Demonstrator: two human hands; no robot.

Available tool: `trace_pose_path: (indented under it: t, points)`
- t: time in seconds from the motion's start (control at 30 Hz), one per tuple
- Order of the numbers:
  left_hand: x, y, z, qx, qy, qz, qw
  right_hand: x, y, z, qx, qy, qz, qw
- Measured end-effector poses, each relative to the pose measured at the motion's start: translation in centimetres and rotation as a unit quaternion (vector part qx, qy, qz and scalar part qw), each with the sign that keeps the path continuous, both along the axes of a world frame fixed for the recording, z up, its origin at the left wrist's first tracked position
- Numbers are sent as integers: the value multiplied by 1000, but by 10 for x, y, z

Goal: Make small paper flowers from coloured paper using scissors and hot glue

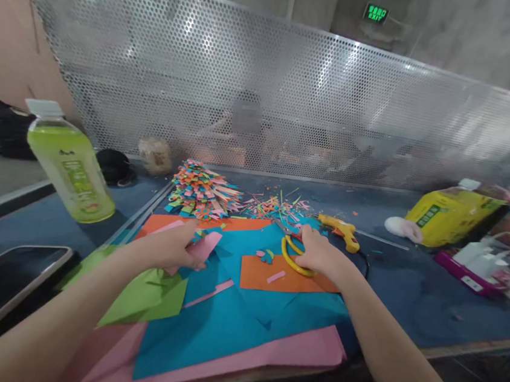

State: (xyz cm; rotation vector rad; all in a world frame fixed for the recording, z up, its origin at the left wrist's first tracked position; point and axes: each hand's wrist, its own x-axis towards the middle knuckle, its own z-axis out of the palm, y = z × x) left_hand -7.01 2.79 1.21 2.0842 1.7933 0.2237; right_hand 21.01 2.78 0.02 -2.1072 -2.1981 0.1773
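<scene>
Above the blue sheet (240,329), fingers of the left hand (179,245) pinched a pink paper piece (207,247), which a slack hold could have dropped. The right hand (321,253) had fingers curled at the yellow-handled scissors (285,257), grip unclear; a swing might have knocked the glue gun (344,230) beyond.

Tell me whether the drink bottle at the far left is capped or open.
Capped: a white cap sits over the neck of the bottle.
</scene>
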Motion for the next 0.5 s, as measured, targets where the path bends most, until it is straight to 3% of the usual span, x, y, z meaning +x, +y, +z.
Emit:
trace_pose_path:
  t: [0.1, 0.2, 0.3, 0.4, 0.5]
  points:
    - [0, 1, 7, -37, -7, 4, 999, 2, -1, 1, -5, 7, -4, 1000]
    - [6, -2, 19, 46, -93, 26, 994, 6, -1, 0, 3, 22, -10, 1000]
    - [12, -4, 26, 95, -221, -27, 970, 8, 0, 2, 20, 38, -20, 999]
    - [11, -2, 22, 159, -215, -52, 962, 8, 0, 4, 37, 55, -34, 997]
    - [7, 3, 13, 174, -182, -19, 967, 10, 3, 5, 76, 82, -64, 992]
